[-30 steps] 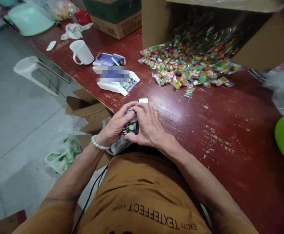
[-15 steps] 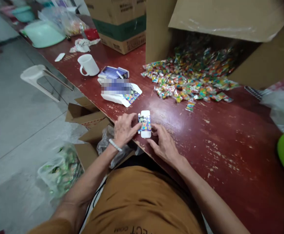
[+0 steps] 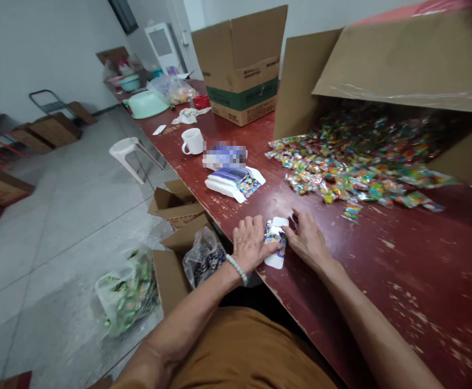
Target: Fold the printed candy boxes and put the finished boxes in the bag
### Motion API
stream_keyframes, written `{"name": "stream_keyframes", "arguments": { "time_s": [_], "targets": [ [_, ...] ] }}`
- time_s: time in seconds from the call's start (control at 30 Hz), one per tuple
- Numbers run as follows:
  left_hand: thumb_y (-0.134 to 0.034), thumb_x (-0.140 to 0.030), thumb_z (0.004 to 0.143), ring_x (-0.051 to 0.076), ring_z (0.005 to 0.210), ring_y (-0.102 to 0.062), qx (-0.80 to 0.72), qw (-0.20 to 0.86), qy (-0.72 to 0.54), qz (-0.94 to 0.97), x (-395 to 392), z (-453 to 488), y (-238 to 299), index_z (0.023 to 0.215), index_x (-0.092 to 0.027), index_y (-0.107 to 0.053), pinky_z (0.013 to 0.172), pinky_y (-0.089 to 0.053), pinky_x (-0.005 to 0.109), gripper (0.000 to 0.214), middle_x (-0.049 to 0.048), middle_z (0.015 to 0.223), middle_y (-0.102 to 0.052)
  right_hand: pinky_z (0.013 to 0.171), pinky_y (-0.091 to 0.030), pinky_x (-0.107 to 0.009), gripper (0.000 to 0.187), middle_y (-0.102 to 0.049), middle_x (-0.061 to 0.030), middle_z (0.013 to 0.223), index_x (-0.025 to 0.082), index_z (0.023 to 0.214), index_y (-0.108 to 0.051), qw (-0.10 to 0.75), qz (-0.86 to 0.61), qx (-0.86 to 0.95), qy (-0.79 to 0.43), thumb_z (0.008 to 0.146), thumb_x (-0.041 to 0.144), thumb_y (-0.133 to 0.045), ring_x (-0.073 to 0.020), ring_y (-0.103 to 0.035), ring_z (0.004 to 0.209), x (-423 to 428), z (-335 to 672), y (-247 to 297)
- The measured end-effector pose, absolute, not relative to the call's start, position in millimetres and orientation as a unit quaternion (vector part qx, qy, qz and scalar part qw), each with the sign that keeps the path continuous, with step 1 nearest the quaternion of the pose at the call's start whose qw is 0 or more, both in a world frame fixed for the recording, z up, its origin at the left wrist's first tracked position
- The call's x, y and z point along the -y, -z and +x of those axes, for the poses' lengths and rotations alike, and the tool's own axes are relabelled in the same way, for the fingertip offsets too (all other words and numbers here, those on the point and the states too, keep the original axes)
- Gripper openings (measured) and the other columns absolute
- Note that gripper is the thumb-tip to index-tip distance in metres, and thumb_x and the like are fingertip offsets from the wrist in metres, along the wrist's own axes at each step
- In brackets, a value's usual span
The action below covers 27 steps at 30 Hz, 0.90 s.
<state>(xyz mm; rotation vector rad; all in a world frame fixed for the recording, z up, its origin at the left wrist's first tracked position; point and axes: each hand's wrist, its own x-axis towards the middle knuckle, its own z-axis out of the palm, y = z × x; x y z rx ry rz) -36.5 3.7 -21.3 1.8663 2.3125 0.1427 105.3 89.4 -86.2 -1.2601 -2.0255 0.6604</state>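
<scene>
A small white card with a colourful printed packet on it (image 3: 275, 244) lies near the front edge of the dark red table (image 3: 381, 281). My left hand (image 3: 252, 246), with a white bead bracelet at the wrist, rests on the card's left side, fingers pressing the packet down. My right hand (image 3: 308, 240) touches the card's right edge with its fingertips. Beyond them lies a heap of small colourful sweet packets (image 3: 341, 173) spilling from a tipped cardboard box (image 3: 381, 81).
A stack of white cards (image 3: 236, 183) and a white mug (image 3: 192, 141) sit farther along the table. A second cardboard box (image 3: 241, 70) and a green basin (image 3: 148, 104) stand behind. On the floor are open boxes (image 3: 177, 202), plastic bags (image 3: 128, 292) and a white stool (image 3: 128, 151).
My hands moved from near my body onto the table and laid the card with the packet flat. The view has lifted, so more of the room shows.
</scene>
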Motion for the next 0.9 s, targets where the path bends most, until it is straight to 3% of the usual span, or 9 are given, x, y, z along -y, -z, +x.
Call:
{"name": "stream_keyframes", "arguments": {
  "time_s": [0.2, 0.4, 0.53, 0.63, 0.8, 0.9],
  "targets": [
    [-0.064, -0.044, 0.086, 0.033, 0.109, -0.058, -0.751, 0.14, -0.081, 0.641, -1.3, -29.1, 21.5, 0.134, -0.017, -0.045, 0.087, -0.043, 0.041, 0.058, 0.0138, 0.115, -0.064, 0.092, -0.052, -0.048, 0.047, -0.061, -0.0155, 0.117, 0.015, 0.131, -0.051, 0.298, -0.473, 0.785, -0.268, 0.085, 0.019, -0.054, -0.0283, -0.062, 0.106, -91.9, 109.1, 75.9],
    [-0.073, -0.019, 0.069, 0.026, 0.095, -0.061, -0.71, 0.305, -0.305, 0.556, -3.1, -36.5, 28.2, 0.121, -0.021, -0.054, 0.085, -0.045, 0.038, 0.055, 0.0037, 0.095, -0.064, 0.089, -0.052, -0.04, 0.039, -0.058, -0.0127, 0.114, 0.017, 0.121, -0.06, 0.216, -0.467, 0.805, -0.294, 0.082, 0.021, -0.064, -0.0253, -0.064, 0.1, -76.2, 119.3, 55.9],
    [-0.068, -0.025, 0.073, 0.015, 0.065, -0.058, -0.668, 0.411, -0.351, 0.512, 2.6, -41.0, 30.2, 0.115, -0.018, -0.054, 0.062, -0.047, 0.027, 0.044, -0.004, 0.072, -0.056, 0.076, -0.053, -0.034, 0.035, -0.055, -0.0096, 0.109, 0.017, 0.115, -0.06, 0.315, -0.479, 0.755, -0.317, 0.082, 0.025, -0.066, -0.0192, -0.063, 0.083, -55.5, 127.8, 47.3],
    [-0.075, -0.033, 0.068, 0.012, 0.06, -0.054, -0.606, 0.534, -0.381, 0.45, 10.0, -41.1, 27.8, 0.098, -0.016, -0.059, 0.051, -0.041, 0.022, 0.038, -0.0026, 0.072, -0.057, 0.073, -0.051, -0.032, 0.026, -0.057, -0.0055, 0.104, 0.02, 0.107, -0.061, 0.313, -0.427, 0.784, -0.324, 0.082, 0.024, -0.067, -0.0161, -0.058, 0.076, -43.8, 134.5, 41.5],
    [-0.079, -0.032, 0.066, 0.01, 0.061, -0.049, -0.585, 0.562, -0.363, 0.459, 20.1, -39.5, 17.9, 0.086, -0.015, -0.059, 0.057, -0.039, 0.023, 0.033, -0.004, 0.07, -0.055, 0.068, -0.044, -0.027, 0.01, -0.062, -0.0007, 0.082, 0.019, 0.082, -0.063, 0.246, -0.404, 0.804, -0.36, 0.079, 0.021, -0.073, -0.015, -0.057, 0.073, -43.5, 142.8, 28.2],
    [-0.077, -0.037, 0.071, 0.012, 0.072, -0.052, -0.531, 0.593, -0.322, 0.513, 20.3, -42.2, 6.9, 0.093, -0.017, -0.06, 0.066, -0.042, 0.024, 0.034, -0.0031, 0.079, -0.057, 0.063, -0.042, -0.025, 0.007, -0.064, 0.0015, 0.072, 0.019, 0.076, -0.065, 0.245, -0.388, 0.786, -0.416, 0.082, 0.021, -0.069, -0.013, -0.057, 0.065, -41.8, 143.8, 18.2]
  ]
}}
